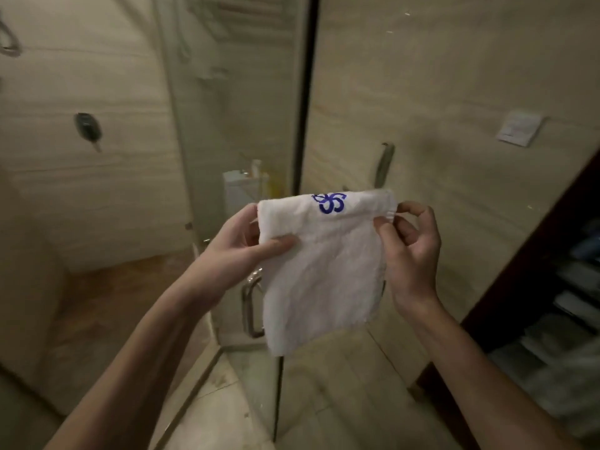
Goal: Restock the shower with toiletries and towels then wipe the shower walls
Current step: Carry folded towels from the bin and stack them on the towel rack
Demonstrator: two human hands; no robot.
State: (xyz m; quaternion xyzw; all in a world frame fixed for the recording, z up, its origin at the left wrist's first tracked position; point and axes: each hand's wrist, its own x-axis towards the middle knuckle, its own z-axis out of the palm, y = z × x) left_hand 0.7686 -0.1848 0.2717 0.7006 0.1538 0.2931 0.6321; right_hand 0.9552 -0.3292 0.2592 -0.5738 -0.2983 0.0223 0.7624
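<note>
Beige stone walls (454,76) stand all round you in a dim bathroom, and a glass shower door (233,92) is right in front of you.

Your left hand (240,245) holds the left edge of a small white towel (318,277). The thumb lies flat on the front of it and the fingers curl round behind. Your right hand (412,248) pinches the top right corner between the thumb and the fingertips, with the other fingers curled in.

You hold the towel up in the air between your two hands, in front of the glass door. It hangs down loose and touches nothing else. A blue mark (329,203) is sewn near its top edge.

Just behind the towel's lower left side, a shiny door handle (250,306) sits on the glass. Above the towel's top edge you can see a white box (240,190) and some bottles (256,167), but they are blurry.

Far to the left, a dark round knob (87,128) sticks out of the shower wall, and the shower floor (113,303) below it looks brown. To the right of the towel, a metal bar (384,164) is fixed to the wall, and a white square plate (519,128) sits higher up. A dark wooden shelf (535,241) fills the right edge, and the things on it are too blurry to tell. Pale floor tiles (324,401) lie under your arms.
</note>
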